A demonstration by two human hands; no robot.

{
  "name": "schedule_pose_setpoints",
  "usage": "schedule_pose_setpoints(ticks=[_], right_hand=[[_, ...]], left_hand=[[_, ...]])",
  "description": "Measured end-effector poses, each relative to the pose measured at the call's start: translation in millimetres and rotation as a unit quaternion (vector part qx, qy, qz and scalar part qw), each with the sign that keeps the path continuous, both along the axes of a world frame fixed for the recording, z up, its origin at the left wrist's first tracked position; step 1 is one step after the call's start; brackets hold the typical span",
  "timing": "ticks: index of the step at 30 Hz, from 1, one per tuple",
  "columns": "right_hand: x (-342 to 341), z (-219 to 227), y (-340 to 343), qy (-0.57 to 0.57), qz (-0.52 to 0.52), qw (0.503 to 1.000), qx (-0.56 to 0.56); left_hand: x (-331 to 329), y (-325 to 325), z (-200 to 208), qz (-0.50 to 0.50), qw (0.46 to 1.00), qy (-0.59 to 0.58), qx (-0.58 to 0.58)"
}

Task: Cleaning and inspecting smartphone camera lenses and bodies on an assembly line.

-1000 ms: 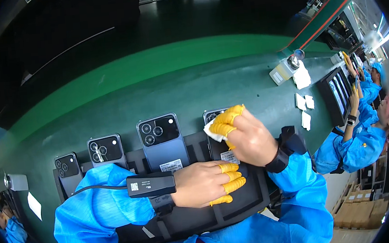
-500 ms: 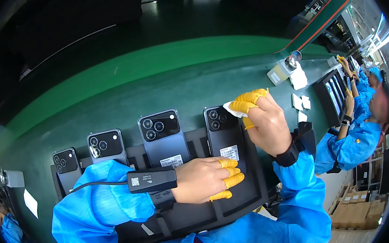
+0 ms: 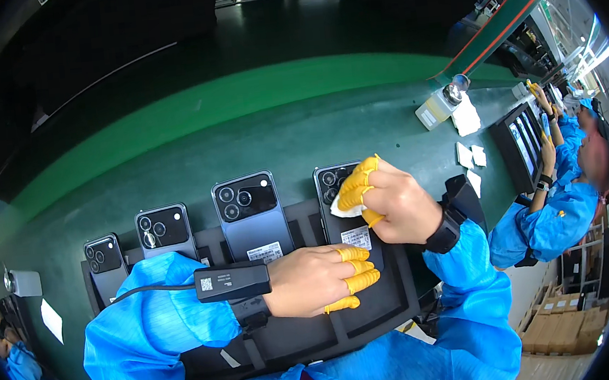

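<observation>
My right hand (image 3: 401, 201), in yellow finger cots, pinches a folded white wipe (image 3: 336, 209). It presses the wipe against the back of the rightmost phone (image 3: 333, 225), just below its camera lenses. Fingers stretched and slightly apart, my left hand (image 3: 306, 281) lies across the lower end of that phone, also in yellow finger cots. The phone's white label (image 3: 357, 238) shows between my hands. Several phones stand in a row in a black foam tray (image 3: 396, 306), backs up: a blue-grey one (image 3: 257, 231), another (image 3: 165, 229) and a far-left one (image 3: 104, 257). My left forearm partly covers them.
Beyond the tray, on the green table (image 3: 386, 127), stand a dispenser bottle (image 3: 437, 109) and white wipes (image 3: 466, 117). Small white pieces (image 3: 464, 154) lie nearer. Another bottle (image 3: 24, 281) is at far left. A co-worker (image 3: 542, 218) sits at right beside a phone tray (image 3: 520, 143).
My right hand has moved left and slightly down with the wipe, from the phone's upper right corner onto its back below the lenses. My left hand stays nearly still.
</observation>
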State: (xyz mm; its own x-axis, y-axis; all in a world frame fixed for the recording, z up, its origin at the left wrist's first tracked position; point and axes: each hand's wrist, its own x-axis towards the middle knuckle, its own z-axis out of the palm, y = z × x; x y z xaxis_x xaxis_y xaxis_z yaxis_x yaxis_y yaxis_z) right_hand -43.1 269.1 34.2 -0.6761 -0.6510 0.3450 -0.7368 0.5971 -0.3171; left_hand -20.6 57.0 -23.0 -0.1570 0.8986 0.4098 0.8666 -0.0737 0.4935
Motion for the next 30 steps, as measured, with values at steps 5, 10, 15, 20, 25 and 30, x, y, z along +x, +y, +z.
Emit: schedule_pose_setpoints(ticks=[5,10,15,20,25,30], right_hand=[[8,17,24,0.001,-0.052,0.998,0.024],[-6,3,10,0.090,-0.097,0.990,-0.057],[-10,-13,-2,0.080,-0.074,0.993,-0.044],[1,-17,-14,0.094,-0.069,0.992,-0.042],[7,-17,-30,0.091,-0.076,0.992,-0.051],[15,2,-15,-0.027,-0.029,0.995,-0.091]], left_hand=[[0,1,-2,0.001,1.000,-0.001,0.000],[1,1,-1,-0.005,1.000,-0.004,-0.005],[2,3,-6,-0.001,0.999,-0.018,0.031],[2,3,-4,0.008,1.000,-0.003,0.020],[3,5,-8,0.011,1.000,-0.003,0.024],[4,3,-6,0.021,0.999,-0.009,0.034]])
